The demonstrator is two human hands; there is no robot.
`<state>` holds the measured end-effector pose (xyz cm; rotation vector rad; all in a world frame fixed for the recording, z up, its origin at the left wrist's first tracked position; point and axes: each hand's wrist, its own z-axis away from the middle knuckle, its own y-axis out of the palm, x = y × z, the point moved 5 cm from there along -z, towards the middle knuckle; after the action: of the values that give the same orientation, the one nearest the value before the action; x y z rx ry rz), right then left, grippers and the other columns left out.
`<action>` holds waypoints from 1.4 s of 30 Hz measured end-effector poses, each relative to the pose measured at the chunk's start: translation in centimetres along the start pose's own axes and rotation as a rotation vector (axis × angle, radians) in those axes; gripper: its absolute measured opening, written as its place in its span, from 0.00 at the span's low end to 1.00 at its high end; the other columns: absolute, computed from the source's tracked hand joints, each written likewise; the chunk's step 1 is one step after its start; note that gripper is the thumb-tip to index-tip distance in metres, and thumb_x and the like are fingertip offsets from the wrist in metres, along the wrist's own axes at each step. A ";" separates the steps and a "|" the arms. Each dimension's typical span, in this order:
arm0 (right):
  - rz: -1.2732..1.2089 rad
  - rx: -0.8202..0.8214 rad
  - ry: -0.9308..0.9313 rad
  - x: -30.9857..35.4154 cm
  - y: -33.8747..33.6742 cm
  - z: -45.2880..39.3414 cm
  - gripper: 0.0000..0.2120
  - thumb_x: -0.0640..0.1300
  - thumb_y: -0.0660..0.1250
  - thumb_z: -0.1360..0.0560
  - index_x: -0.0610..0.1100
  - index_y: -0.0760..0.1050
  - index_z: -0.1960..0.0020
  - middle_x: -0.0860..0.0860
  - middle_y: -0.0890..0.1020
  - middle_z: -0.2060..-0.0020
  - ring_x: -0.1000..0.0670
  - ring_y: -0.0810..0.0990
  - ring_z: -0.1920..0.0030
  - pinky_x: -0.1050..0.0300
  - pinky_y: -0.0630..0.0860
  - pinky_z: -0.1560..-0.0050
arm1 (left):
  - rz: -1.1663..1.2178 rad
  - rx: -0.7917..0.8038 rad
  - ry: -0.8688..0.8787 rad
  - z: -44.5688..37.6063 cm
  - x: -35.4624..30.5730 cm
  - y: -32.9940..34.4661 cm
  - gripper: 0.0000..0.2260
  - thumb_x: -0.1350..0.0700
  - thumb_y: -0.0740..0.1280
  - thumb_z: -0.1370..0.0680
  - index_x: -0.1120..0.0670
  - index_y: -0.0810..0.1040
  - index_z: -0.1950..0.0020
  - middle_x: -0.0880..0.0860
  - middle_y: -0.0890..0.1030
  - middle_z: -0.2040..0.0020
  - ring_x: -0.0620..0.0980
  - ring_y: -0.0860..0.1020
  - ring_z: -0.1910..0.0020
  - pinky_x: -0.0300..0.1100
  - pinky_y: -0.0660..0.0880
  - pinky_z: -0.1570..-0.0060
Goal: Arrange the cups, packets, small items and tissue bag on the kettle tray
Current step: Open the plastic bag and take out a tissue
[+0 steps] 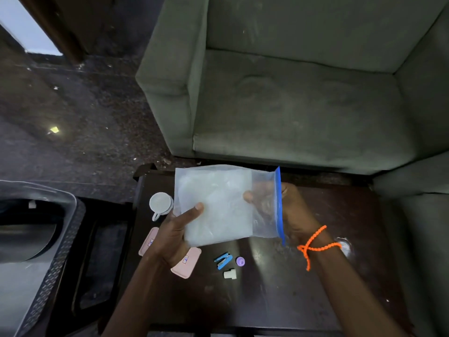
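Observation:
Both hands hold a clear zip bag of white tissue (218, 203) with a blue seal strip, above the dark table (279, 288). My left hand (177, 229) grips its lower left corner, thumb on top. My right hand (289, 212) holds the sealed right end from behind. A white cup (160, 204) stands at the table's left edge. Two pink packets (188, 263) (147, 240) lie partly under my left wrist. A small blue stapler (223, 260), a purple cap (240, 261) and a white plug (229, 273) lie close together below the bag.
A dark patterned tray (60, 242) with a shiny kettle base sits to the left of the table, lower down. A green armchair (291, 93) stands right behind the table, with another upholstered arm at the right. Dark littered floor spreads at upper left.

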<state>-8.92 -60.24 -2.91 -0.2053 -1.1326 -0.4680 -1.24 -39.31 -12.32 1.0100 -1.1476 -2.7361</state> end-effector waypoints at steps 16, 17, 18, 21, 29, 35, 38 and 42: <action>-0.069 0.040 -0.146 -0.4 0.0 -0.6 0.12 0.34 0.76 0.30 0.38 0.83 0.47 0.45 0.87 0.53 0.47 0.85 0.54 0.53 0.84 0.54 | 0.096 -0.120 0.077 -0.7 0.3 -1.4 0.22 0.44 0.65 0.18 0.51 0.77 0.26 0.56 0.78 0.27 0.58 0.78 0.29 0.63 0.79 0.37; -0.128 0.062 -0.116 -0.6 -0.1 -0.7 0.13 0.35 0.76 0.30 0.42 0.83 0.46 0.46 0.87 0.53 0.48 0.86 0.54 0.53 0.84 0.54 | 0.116 -0.124 0.077 -0.7 0.3 -1.7 0.20 0.44 0.64 0.17 0.51 0.79 0.28 0.55 0.79 0.28 0.56 0.79 0.30 0.61 0.80 0.39; -0.166 0.077 -0.100 -0.8 -0.2 -0.7 0.12 0.36 0.76 0.29 0.44 0.84 0.47 0.47 0.87 0.53 0.49 0.86 0.55 0.53 0.84 0.55 | 0.133 -0.128 0.075 -0.6 0.3 -1.8 0.19 0.45 0.63 0.17 0.50 0.81 0.30 0.54 0.80 0.29 0.55 0.80 0.31 0.59 0.81 0.41; -0.185 0.063 -0.086 -1.4 -0.6 -1.2 0.11 0.37 0.76 0.28 0.45 0.82 0.47 0.48 0.87 0.53 0.50 0.86 0.56 0.54 0.83 0.56 | 0.143 -0.121 0.072 -0.7 0.3 -2.1 0.18 0.47 0.62 0.16 0.51 0.81 0.30 0.55 0.81 0.29 0.56 0.81 0.32 0.58 0.82 0.42; 0.143 0.052 -0.143 -1.7 0.5 -1.5 0.10 0.37 0.78 0.29 0.40 0.86 0.48 0.48 0.89 0.53 0.51 0.87 0.53 0.57 0.81 0.55 | 0.126 -0.046 0.073 -0.9 0.9 -1.6 0.17 0.50 0.65 0.17 0.51 0.79 0.29 0.56 0.81 0.29 0.56 0.80 0.31 0.60 0.80 0.41; 0.291 0.278 -0.207 -0.6 2.7 -1.4 0.13 0.31 0.72 0.24 0.36 0.82 0.39 0.43 0.86 0.43 0.47 0.85 0.42 0.54 0.81 0.44 | 0.149 -0.025 0.035 -0.7 1.4 -0.7 0.29 0.40 0.78 0.28 0.49 0.81 0.30 0.56 0.79 0.28 0.58 0.78 0.29 0.64 0.78 0.35; 0.373 0.393 -0.260 -0.2 3.8 -1.2 0.14 0.31 0.71 0.23 0.40 0.82 0.38 0.49 0.85 0.42 0.55 0.84 0.42 0.61 0.80 0.45 | 0.166 -0.018 0.025 -0.5 1.5 -0.7 0.29 0.40 0.75 0.26 0.51 0.79 0.28 0.58 0.78 0.27 0.60 0.77 0.28 0.63 0.78 0.36; 0.353 0.178 -0.236 -0.7 3.2 -1.8 0.11 0.34 0.76 0.26 0.43 0.86 0.45 0.52 0.88 0.50 0.55 0.86 0.48 0.55 0.82 0.49 | 0.207 -0.059 0.006 -0.5 2.0 -1.7 0.24 0.41 0.66 0.18 0.51 0.77 0.26 0.58 0.77 0.26 0.60 0.77 0.28 0.61 0.80 0.38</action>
<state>-6.25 -57.94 -4.00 -0.3042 -1.3286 -0.0282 -2.18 -38.90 -14.80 0.8400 -1.0954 -2.5867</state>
